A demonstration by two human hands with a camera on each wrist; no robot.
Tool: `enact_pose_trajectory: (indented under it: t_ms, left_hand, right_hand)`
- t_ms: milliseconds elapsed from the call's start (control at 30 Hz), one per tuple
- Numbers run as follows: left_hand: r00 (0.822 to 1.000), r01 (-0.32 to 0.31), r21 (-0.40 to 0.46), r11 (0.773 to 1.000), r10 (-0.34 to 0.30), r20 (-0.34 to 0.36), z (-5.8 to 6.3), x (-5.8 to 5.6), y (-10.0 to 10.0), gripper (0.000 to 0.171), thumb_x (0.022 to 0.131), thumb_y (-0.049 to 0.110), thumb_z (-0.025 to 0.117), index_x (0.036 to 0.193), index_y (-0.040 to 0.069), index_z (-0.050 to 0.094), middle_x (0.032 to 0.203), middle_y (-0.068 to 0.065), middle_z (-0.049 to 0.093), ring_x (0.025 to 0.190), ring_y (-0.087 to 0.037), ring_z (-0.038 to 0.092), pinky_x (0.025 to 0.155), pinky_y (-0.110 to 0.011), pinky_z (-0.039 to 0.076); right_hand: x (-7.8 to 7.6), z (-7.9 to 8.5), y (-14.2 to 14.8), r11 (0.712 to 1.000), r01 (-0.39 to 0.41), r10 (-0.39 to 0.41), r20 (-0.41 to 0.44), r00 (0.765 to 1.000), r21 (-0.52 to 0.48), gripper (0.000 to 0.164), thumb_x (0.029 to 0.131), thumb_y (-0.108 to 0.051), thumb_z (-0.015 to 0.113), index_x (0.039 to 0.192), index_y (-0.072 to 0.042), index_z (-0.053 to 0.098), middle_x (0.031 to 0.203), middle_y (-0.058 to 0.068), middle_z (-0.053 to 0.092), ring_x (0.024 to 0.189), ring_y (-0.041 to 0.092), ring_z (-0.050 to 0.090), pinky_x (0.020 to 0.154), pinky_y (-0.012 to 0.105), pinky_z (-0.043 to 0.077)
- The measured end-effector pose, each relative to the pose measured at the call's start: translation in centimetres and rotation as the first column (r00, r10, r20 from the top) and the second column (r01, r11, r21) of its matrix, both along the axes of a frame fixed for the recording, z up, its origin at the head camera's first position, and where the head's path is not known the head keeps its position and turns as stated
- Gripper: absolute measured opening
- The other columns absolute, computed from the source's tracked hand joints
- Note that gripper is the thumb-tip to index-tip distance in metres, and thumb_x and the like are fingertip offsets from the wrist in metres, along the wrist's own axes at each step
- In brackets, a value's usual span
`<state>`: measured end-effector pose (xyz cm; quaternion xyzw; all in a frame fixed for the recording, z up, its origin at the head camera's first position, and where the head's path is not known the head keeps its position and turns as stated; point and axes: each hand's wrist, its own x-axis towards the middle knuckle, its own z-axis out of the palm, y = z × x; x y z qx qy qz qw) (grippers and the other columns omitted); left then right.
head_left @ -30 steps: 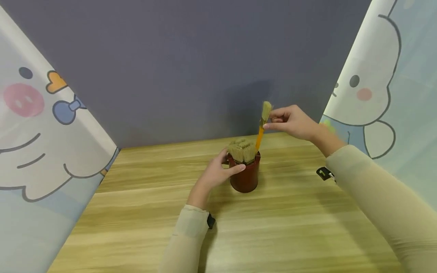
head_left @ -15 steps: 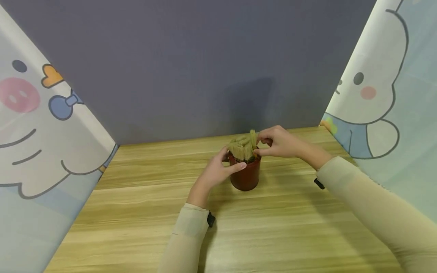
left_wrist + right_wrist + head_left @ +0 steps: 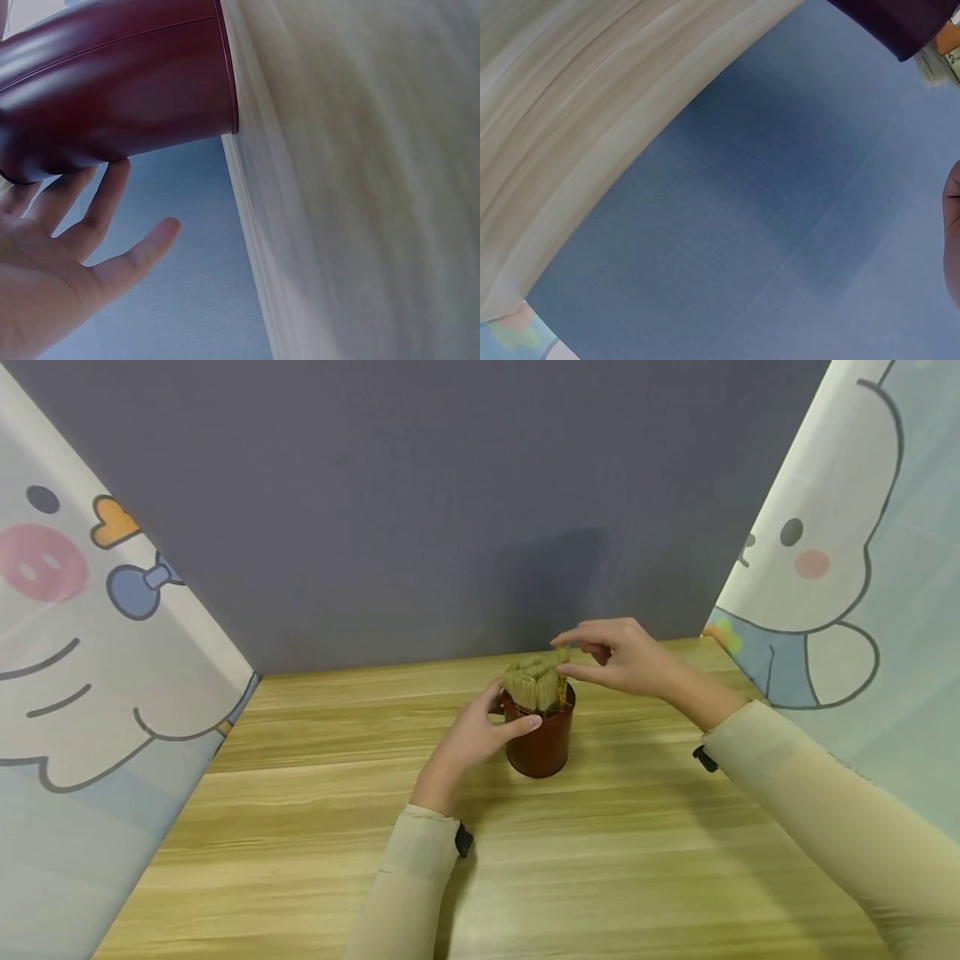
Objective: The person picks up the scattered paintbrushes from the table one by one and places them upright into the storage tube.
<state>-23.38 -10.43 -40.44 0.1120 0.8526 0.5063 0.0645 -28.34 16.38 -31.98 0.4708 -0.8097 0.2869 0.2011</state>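
Note:
A dark red cylindrical brush pot (image 3: pixel 538 750) stands upright on the table, packed with several paintbrushes (image 3: pixel 531 687), pale bristles up. My left hand (image 3: pixel 474 737) holds it from the left, thumb across the front of the rim. Seen from the left wrist, the fingertips (image 3: pixel 112 169) touch the pot's wall (image 3: pixel 120 82). One brush with a yellow-orange part (image 3: pixel 562 695) stands inside at the right edge. My right hand (image 3: pixel 626 658) is just above and right of that brush, thumb and index finger apart around its tip. Only a sliver of the right hand (image 3: pixel 952 240) enters the right wrist view, away from the bristles (image 3: pixel 932 66).
The wood-grain table (image 3: pixel 315 827) extends on both sides of the pot. A grey-blue wall (image 3: pixel 420 527) rises just behind it. Cartoon-printed panels, the left one (image 3: pixel 82 652) and the right one (image 3: pixel 817 577), flank the table.
The right hand lowered a paintbrush with a yellow-orange handle into the pot's right side, then its fingers spread and rose slightly. The left hand has stayed on the pot.

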Motion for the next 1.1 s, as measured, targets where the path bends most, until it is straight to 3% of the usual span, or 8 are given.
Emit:
enact_pose_trajectory:
  t_ms: [267,467,767,1100]
  left_hand:
    - [1.000,0.010,-0.002,1.000,-0.010,0.023,0.2,0.1,0.2,0.098,0.085,0.071,0.080,0.166,0.043,0.032,0.155,0.002,0.057,0.143,-0.026,0.055,0.117,-0.059,0.048]
    - [1.000,-0.003,-0.006,1.000,0.004,0.016,0.2,0.0,0.3,0.098,0.085,0.071,0.079,0.166,0.041,0.033,0.154,0.000,0.058,0.143,-0.027,0.055,0.117,-0.060,0.047]
    - [1.000,-0.010,-0.031,0.999,0.011,0.022,0.2,0.0,0.2,0.104,0.085,0.072,0.078,0.169,0.035,0.030,0.158,-0.003,0.055,0.146,-0.028,0.053,0.118,-0.060,0.046]
    - [1.000,-0.010,-0.021,1.000,0.010,-0.003,0.0,0.0,0.3,0.097,0.086,0.070,0.079,0.166,0.040,0.034,0.156,0.000,0.057,0.144,-0.028,0.054,0.117,-0.060,0.047]
  right_hand:
    - [-0.1,-1.4,0.4,1.000,-0.027,0.028,-0.081,0.996,0.007,0.044,0.082,-0.001,0.089,0.125,-0.005,0.078,0.065,-0.009,0.042,0.059,-0.003,0.028,0.057,0.022,0.034]
    - [-0.3,-2.1,0.6,1.000,-0.018,0.017,-0.090,0.996,-0.010,0.053,0.082,-0.001,0.089,0.133,-0.006,0.075,0.062,-0.008,0.038,0.059,-0.002,0.025,0.060,0.023,0.034]
    - [0.2,-3.3,0.8,0.999,0.035,-0.034,0.037,0.999,-0.038,0.054,0.091,-0.005,0.084,0.142,-0.011,0.070,0.061,-0.009,0.031,0.058,-0.002,0.021,0.061,0.024,0.036]
    - [0.6,-4.3,0.4,0.992,0.073,-0.063,0.104,0.993,-0.101,0.054,0.091,-0.006,0.083,0.143,-0.010,0.069,0.060,-0.008,0.032,0.056,-0.001,0.021,0.062,0.025,0.039]
